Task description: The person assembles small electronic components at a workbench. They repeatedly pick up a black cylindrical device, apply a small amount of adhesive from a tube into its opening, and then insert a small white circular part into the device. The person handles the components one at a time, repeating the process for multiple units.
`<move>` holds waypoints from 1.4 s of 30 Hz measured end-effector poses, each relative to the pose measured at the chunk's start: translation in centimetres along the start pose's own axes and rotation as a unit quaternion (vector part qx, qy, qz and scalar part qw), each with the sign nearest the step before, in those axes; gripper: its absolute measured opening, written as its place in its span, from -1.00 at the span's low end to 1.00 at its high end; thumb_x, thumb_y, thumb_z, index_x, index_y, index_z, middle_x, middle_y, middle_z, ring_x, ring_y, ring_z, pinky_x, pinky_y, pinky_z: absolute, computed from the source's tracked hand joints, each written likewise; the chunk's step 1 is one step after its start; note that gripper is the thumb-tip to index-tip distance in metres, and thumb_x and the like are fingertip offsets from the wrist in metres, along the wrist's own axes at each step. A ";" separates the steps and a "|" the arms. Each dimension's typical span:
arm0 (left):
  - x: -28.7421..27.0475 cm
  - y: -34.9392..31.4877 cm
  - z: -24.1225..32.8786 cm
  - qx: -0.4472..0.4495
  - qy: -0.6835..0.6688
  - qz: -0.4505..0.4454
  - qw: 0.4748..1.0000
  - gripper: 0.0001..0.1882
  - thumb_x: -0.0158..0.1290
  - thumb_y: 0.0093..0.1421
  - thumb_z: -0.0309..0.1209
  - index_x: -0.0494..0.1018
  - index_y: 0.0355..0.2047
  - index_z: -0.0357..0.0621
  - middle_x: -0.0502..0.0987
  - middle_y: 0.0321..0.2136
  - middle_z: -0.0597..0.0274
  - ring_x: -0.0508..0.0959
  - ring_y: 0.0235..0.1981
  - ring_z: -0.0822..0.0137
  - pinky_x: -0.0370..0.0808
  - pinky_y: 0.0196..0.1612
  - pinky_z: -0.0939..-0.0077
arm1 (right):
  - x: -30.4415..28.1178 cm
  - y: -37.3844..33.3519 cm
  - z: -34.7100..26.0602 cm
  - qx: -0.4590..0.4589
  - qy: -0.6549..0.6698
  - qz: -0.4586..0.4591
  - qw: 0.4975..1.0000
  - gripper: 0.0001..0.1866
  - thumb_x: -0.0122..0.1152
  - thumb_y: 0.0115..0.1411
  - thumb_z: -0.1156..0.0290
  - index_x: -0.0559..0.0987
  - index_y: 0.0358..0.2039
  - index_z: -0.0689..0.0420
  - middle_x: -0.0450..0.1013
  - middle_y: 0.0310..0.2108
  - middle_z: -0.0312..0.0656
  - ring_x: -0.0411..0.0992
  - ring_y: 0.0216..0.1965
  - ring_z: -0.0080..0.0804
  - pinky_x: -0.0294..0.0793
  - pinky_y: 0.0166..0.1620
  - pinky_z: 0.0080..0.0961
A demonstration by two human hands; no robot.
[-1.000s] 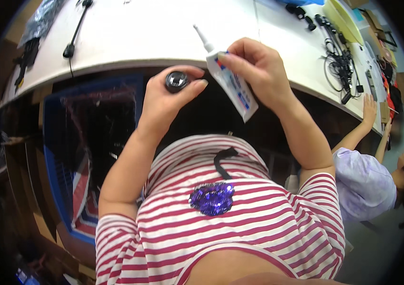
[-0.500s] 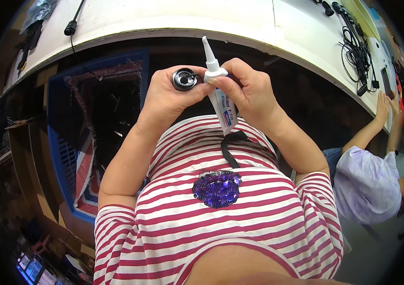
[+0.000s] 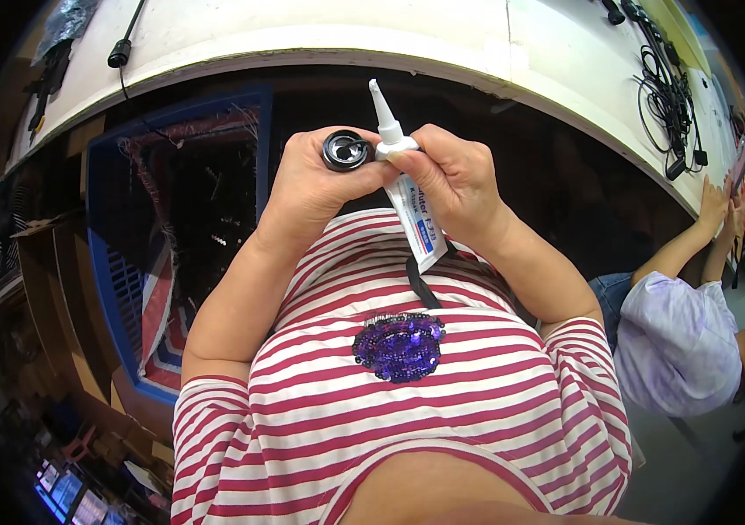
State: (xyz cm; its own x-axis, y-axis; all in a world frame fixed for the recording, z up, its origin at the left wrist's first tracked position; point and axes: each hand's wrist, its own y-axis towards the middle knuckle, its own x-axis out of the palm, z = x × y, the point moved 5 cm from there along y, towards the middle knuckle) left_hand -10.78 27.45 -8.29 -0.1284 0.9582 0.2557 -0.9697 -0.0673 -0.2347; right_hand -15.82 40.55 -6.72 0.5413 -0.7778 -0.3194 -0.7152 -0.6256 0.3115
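Close together in front of my chest, both hands are closed. My left hand wraps round a black cylindrical part whose round open end faces up, with a shiny inside. Between thumb and fingers, my right hand grips a white glue tube just below its collar. The tube's tapered white nozzle points up and slightly left, beside the black part. My left thumb and fingers reach to the tube's neck; whether they also press on it I cannot tell.
A white table runs across the far side, bearing a black cable with a plug and bundled black cables. Below its edge at left stands a blue crate with a woven lining. At right sits a co-worker in a pale shirt.
The glue tube has tilted, so its lower end shows further down and right. Both hands stay together with the same holds. The table edge appears slightly higher in view.
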 end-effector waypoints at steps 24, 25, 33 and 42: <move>-1.0 -1.1 0.2 0.041 -0.020 -0.006 0.999 -0.87 0.16 -0.09 -0.57 0.50 -0.47 -0.30 0.51 -0.57 0.28 0.50 -0.51 0.55 0.45 -0.40 0.70 | 1.0 1.0 -1.9 -0.016 -0.044 -0.040 0.998 -0.75 0.12 0.13 0.36 0.42 -0.63 0.19 0.33 -0.76 -0.23 0.31 -0.75 -0.56 0.23 -0.70 -0.64; -1.1 -1.1 0.2 0.042 -0.023 -0.008 0.999 -0.87 0.16 -0.08 -0.57 0.50 -0.46 -0.30 0.51 -0.57 0.28 0.50 -0.52 0.55 0.45 -0.40 0.71 | 1.1 1.1 -2.0 -0.015 -0.046 -0.043 0.998 -0.75 0.12 0.13 0.36 0.42 -0.63 0.19 0.33 -0.76 -0.23 0.31 -0.75 -0.56 0.23 -0.70 -0.64; -0.8 -1.8 2.1 0.037 -0.006 -0.020 0.999 -0.70 0.24 -0.15 -0.54 0.48 -0.34 -0.29 0.49 -0.50 0.34 0.43 -0.51 0.60 0.37 -0.39 0.75 | -0.3 2.5 -3.8 0.012 -0.039 -0.099 0.994 -0.76 0.12 0.13 0.33 0.46 -0.56 0.22 0.34 -0.73 -0.28 0.25 -0.72 -0.65 0.21 -0.65 -0.67; -1.6 -1.2 3.1 0.254 0.207 -0.042 0.944 -0.78 0.15 -0.07 -0.61 0.50 -0.34 -0.24 0.48 -0.50 0.37 0.43 -0.48 0.60 0.35 -0.40 0.75 | 0.0 0.3 -4.1 0.319 0.523 -0.201 0.764 -0.72 -0.08 0.24 0.29 0.41 -0.47 0.24 0.23 -0.76 -0.38 0.07 -0.79 -0.76 0.00 -0.71 -0.77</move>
State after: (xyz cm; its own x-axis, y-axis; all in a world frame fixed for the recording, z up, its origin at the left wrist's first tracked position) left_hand -10.09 25.12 -5.53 -0.0565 0.9857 -0.1589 -0.9611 -0.0106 0.2761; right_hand -14.28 40.12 -2.98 0.5924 -0.3611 0.7202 -0.2874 -0.9298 -0.2298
